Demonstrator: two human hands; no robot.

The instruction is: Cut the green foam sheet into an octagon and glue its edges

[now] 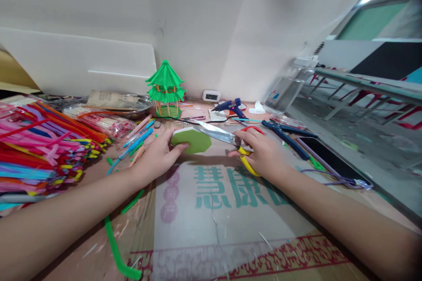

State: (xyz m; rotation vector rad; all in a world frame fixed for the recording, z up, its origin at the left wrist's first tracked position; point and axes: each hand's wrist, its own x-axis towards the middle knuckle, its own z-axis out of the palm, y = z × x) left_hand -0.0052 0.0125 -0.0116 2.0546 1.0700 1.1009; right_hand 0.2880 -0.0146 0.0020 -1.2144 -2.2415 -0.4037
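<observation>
My left hand (157,154) grips a flat green foam piece (193,140) with several straight sides, holding it just above the cardboard sheet (217,224). My right hand (263,151) is closed on scissors (231,138) with red and yellow handles. Their long silver blades point left and meet the upper edge of the green piece. Both forearms reach in from the bottom corners.
A thick pile of coloured pipe cleaners (39,145) fills the left. A green pavilion model (166,90) stands at the back, with a blue glue gun (229,106), blue pliers (286,134) and a phone (329,158) to the right. Loose green strips (117,250) lie near my left arm.
</observation>
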